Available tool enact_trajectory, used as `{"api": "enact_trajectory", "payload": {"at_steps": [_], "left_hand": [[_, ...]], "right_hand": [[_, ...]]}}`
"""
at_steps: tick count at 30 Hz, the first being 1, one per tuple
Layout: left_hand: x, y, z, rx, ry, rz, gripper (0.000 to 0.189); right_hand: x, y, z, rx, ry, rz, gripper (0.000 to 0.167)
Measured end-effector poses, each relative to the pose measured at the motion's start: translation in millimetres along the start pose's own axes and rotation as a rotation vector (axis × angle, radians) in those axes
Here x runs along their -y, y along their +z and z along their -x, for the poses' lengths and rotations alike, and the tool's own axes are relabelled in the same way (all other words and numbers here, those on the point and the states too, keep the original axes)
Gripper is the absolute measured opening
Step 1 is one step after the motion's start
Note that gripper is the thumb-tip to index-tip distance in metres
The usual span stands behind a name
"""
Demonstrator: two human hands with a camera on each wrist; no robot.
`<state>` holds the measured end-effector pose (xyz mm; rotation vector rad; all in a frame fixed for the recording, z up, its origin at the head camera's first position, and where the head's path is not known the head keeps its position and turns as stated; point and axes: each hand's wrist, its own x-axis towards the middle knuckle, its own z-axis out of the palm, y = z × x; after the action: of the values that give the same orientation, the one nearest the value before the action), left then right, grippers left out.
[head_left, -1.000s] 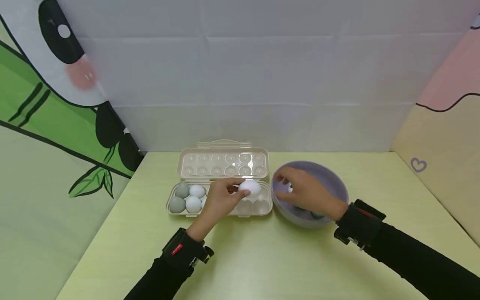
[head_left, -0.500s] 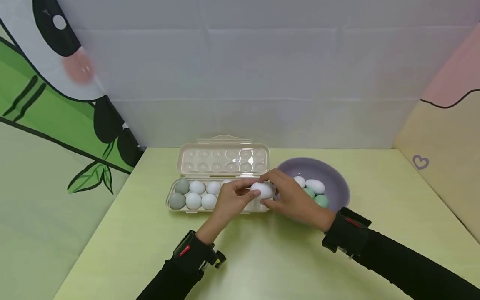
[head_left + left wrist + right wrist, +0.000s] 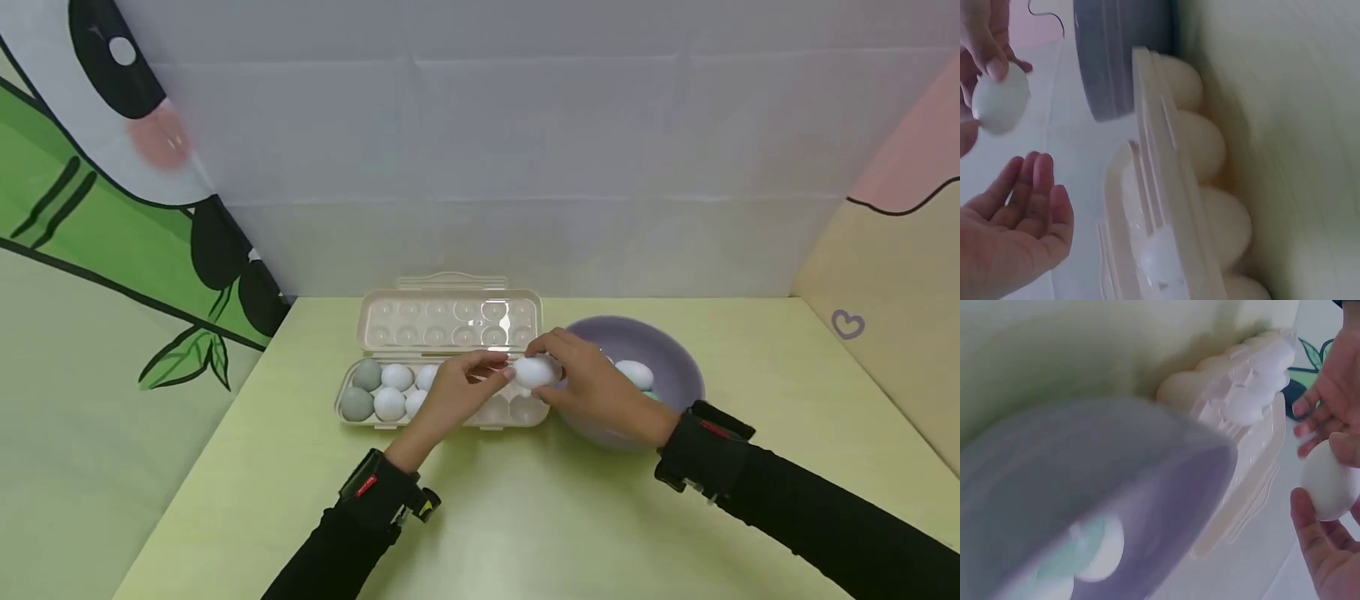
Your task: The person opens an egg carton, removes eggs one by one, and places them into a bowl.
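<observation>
A white egg (image 3: 535, 372) is held up between the thumb and fingers of my right hand (image 3: 600, 390), over the right end of the egg carton (image 3: 450, 321). Facing it, my left hand (image 3: 456, 393) has its fingers loosely bent, with a gap to the egg in the left wrist view. Grey eggs (image 3: 356, 403) fill the carton's left end, and white eggs (image 3: 389, 404) sit beside them. My left hand hides some of the carton's middle cups. The purple bowl (image 3: 667, 354) stands right of the carton, partly behind my right hand.
Inside the bowl lie a white egg (image 3: 635, 374) and pale green eggs (image 3: 1075, 553). The carton's clear lid stands raised toward the wall sheet (image 3: 480, 167). Pale yellow tabletop (image 3: 525, 508) stretches in front of carton and bowl.
A second ago my left hand held the egg while my right hand was over the bowl. Both hands then met on the egg. Now my right hand has it and my left has let go.
</observation>
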<state>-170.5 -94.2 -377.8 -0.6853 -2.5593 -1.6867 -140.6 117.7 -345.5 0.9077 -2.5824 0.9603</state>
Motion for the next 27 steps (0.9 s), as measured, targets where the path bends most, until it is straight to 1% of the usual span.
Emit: {"api": "enact_trajectory", "payload": {"at_steps": [2,4,7,9,12,15,17,20,23,27], "left_hand": [[6.7,-5.0,-3.7,-0.034,-0.018,-0.087,0.027],[13.5,-10.3,-7.2,-0.061,-0.040,-0.211,0.028],[22.3,-16.7,-12.0,-0.071,-0.060,-0.411,0.033],[27.1,-18.4,-15.5,-0.075,-0.060,-0.498,0.036],[32.9,-17.3,-19.5,-0.089,-0.052,-0.561,0.038],[36.2,-16.1,-21.0,-0.100,-0.062,-0.594,0.039],[37.2,-14.7,-22.2,-0.089,-0.077,-0.631,0.040],[38.7,-12.1,-23.9,-0.042,-0.093,-0.720,0.042],[39.3,-8.8,-24.7,0.002,-0.058,-0.820,0.041],[39.5,-5.1,-25.5,-0.006,0.027,-0.896,0.038]], "right_hand": [[-7,-9,-3.2,-0.004,-0.010,0.058,0.039],[-16,-21,-6.1,0.003,-0.003,0.097,0.039],[-31,-41,-10.4,0.024,0.052,0.153,0.039],[-42,-52,-13.1,0.047,0.105,0.181,0.038],[-57,-63,-17.2,0.094,0.167,0.233,0.038],[-67,-66,-21.8,0.148,0.188,0.261,0.036],[-74,-65,-24.4,0.183,0.190,0.263,0.035],[-83,-60,-26.6,0.248,0.183,0.268,0.034],[-91,-52,-27.3,0.313,0.197,0.310,0.035],[-94,-44,-28.1,0.367,0.225,0.411,0.036]]}}
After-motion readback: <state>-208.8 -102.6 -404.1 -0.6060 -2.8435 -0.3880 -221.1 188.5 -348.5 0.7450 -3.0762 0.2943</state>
